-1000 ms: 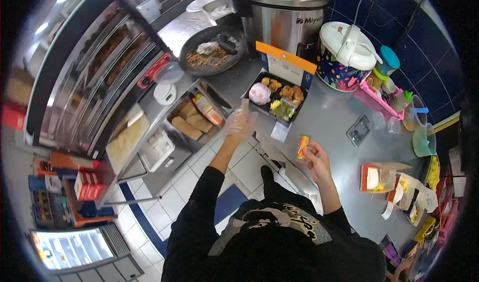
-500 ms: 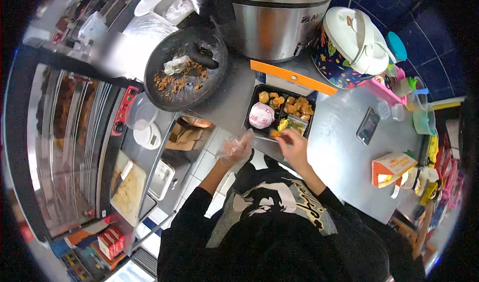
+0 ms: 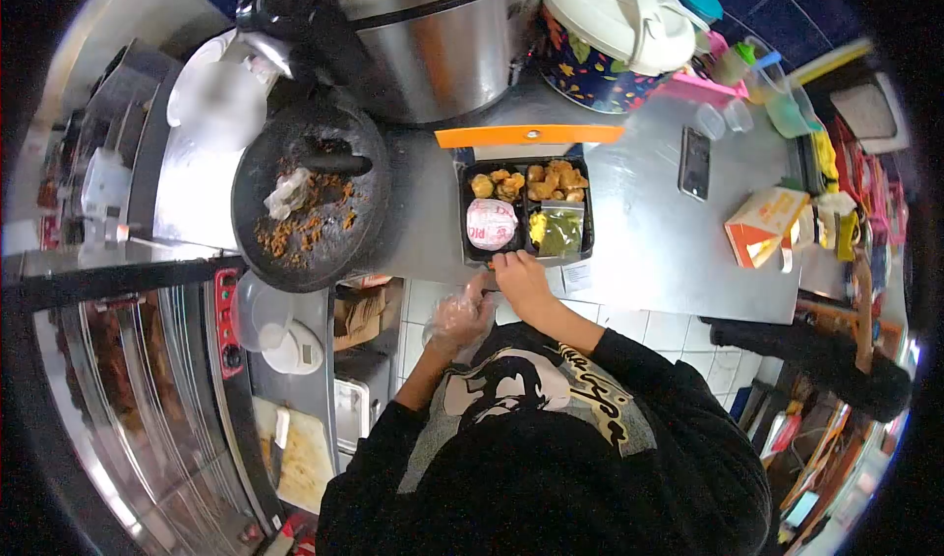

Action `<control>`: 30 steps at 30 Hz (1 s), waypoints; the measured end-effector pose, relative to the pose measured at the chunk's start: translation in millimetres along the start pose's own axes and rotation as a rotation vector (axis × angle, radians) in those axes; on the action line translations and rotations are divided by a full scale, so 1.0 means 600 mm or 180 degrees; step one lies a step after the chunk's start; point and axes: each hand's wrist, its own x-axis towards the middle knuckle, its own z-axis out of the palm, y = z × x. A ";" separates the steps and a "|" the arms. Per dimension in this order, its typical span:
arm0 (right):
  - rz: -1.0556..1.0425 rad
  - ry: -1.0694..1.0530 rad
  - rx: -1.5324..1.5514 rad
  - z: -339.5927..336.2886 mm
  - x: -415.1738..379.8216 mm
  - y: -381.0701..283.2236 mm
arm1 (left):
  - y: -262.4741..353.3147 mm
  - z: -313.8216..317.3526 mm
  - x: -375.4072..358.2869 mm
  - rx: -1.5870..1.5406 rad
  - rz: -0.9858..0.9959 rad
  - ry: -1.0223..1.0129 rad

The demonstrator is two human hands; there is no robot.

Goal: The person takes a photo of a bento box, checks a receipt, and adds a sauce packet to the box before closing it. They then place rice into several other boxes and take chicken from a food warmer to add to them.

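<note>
My left hand (image 3: 460,318), in a clear plastic glove, is closed with its fingertips against those of my right hand (image 3: 521,281). The bare right hand is pinched shut on a small orange piece at the tray's front edge; fingers mostly cover it. Just beyond both hands is a black compartment tray (image 3: 527,259) inside an orange-and-white box (image 3: 526,137). The tray holds a round paper-wrapped bundle (image 3: 491,224) with red print at front left and browned fried pieces (image 3: 558,179) at the back. A flat green packet (image 3: 562,232) lies at front right beside some yellow food (image 3: 538,227).
A dark stone mortar (image 3: 324,251) with a pestle and orange-brown crumbs stands left. Behind are a large steel cooker (image 3: 442,64) and a patterned lidded pot (image 3: 600,84). A phone (image 3: 694,163) and an orange-white carton (image 3: 765,228) lie right. A knife rests on a cutting board (image 3: 305,458).
My right hand has moved left from the tray's front right, with the small orange piece, to meet my left hand. The green packet is now uncovered. The camera view has shifted.
</note>
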 end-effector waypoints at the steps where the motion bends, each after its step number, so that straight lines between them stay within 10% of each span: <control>1: 0.0058 0.0009 -0.0002 -0.002 -0.003 -0.004 | 0.002 -0.004 -0.005 -0.0259 -0.0224 -0.0022; 5: 0.0265 0.0169 0.0283 -0.047 -0.037 -0.016 | 0.056 -0.051 -0.001 -0.1603 -0.0409 0.0729; 7: 0.0372 0.0604 0.2300 -0.102 -0.058 -0.019 | 0.109 -0.081 0.013 -0.1778 -0.0437 0.1292; 9: 0.0594 0.0063 0.3189 -0.126 -0.070 -0.019 | 0.107 -0.059 0.021 -0.1234 -0.0037 0.1106; 12: 0.1051 0.0250 0.3820 -0.091 -0.099 0.018 | 0.106 0.005 0.040 -0.3458 0.0193 0.0247; 15: 0.1597 -0.0207 0.4872 -0.106 -0.141 0.090 | 0.131 0.008 0.055 -0.3342 0.0120 0.0106; 18: 0.2019 0.0231 0.6401 -0.137 -0.182 0.139 | 0.129 -0.008 0.070 -0.0819 0.0977 0.0253; 20: 0.2255 0.0736 0.6079 -0.152 -0.200 0.157 | 0.121 0.006 0.074 0.0751 0.1289 0.0332; 30: 0.1044 0.1597 0.3504 -0.081 -0.109 0.125 | 0.122 0.022 0.069 0.1128 0.1376 0.0322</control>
